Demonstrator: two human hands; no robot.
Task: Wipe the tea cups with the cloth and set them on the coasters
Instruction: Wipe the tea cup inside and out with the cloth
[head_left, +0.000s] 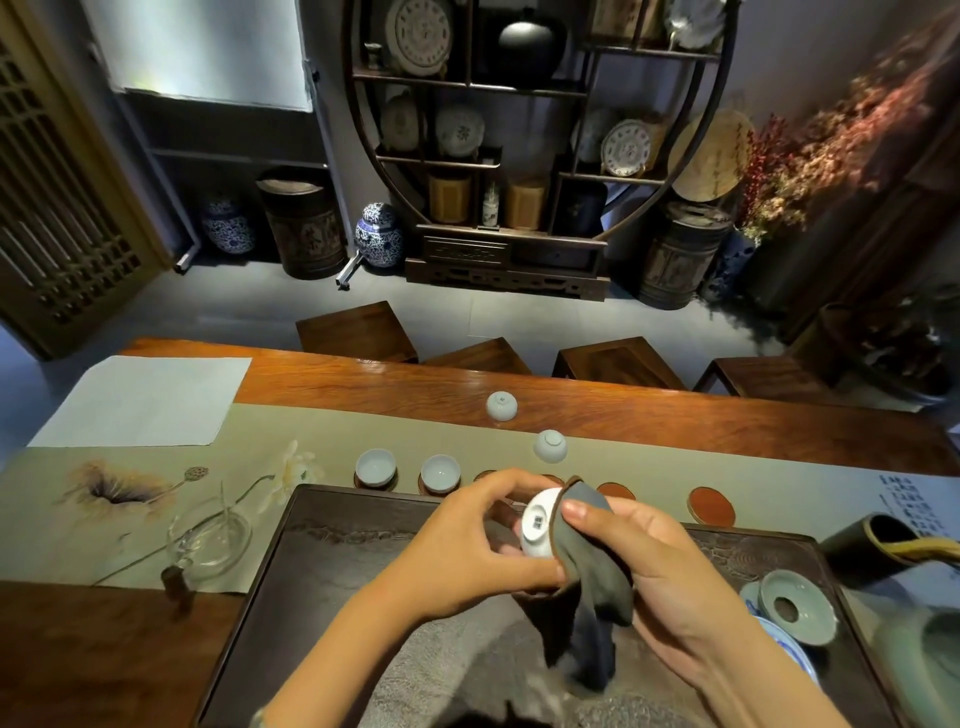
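Our left hand (470, 540) gripped a white cup (540, 522) above the dark tray (322, 561) while our right hand (654, 566) pinched the grey cloth (592, 561) against it. Beyond, two cups (375, 466) sat upright on coasters (710, 505).

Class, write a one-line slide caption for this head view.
Left hand holds a tea cup while right hand wipes it with cloth.

Your path to the bare coasters (711, 505) lies open across the dark tea tray (332, 561). Two upturned cups (501, 406) stand on the runner beyond them; two seated cups (375, 467) flank the left. A glass pitcher (210, 540) blocks the left, a celadon strainer (797, 607) the right.
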